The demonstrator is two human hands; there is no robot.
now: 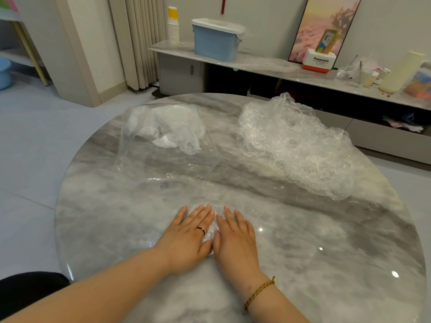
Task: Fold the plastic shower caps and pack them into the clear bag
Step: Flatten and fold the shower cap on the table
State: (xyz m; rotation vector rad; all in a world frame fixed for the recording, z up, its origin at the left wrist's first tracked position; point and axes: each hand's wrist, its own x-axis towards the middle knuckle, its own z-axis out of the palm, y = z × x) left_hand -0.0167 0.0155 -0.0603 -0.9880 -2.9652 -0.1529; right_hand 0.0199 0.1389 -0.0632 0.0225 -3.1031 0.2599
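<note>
Pressing down side by side at the lower centre of the frame, the left grip [189, 236] and the right grip [235, 238] lie flat with straight fingers, holding nothing curled, on a small flattened clear plastic shower cap [212, 226] that shows between and just beyond the fingertips. A dark band ring [201, 229] sits on a left finger and a braided yellow bracelet [258, 292] circles the right wrist. Both rest on the round grey marbled bench [326, 241]. Farther up, left of centre, the large clear plastic bag [168, 157] lies on the bench with its mouth toward the person and white folded caps [163, 129] bunched at its far end. To the right of it, well apart from the hands, a loose crumpled heap of clear shower caps [296, 145] spreads toward the bench's right edge. Beyond the bench, along the top of the frame, a long marbled sideboard [256, 60] carries a stack of white paper cups [173, 29], a pale blue lidded plastic box [214, 43] and a white and red carton [318, 62] in front of a framed pink picture [326, 22].
</note>
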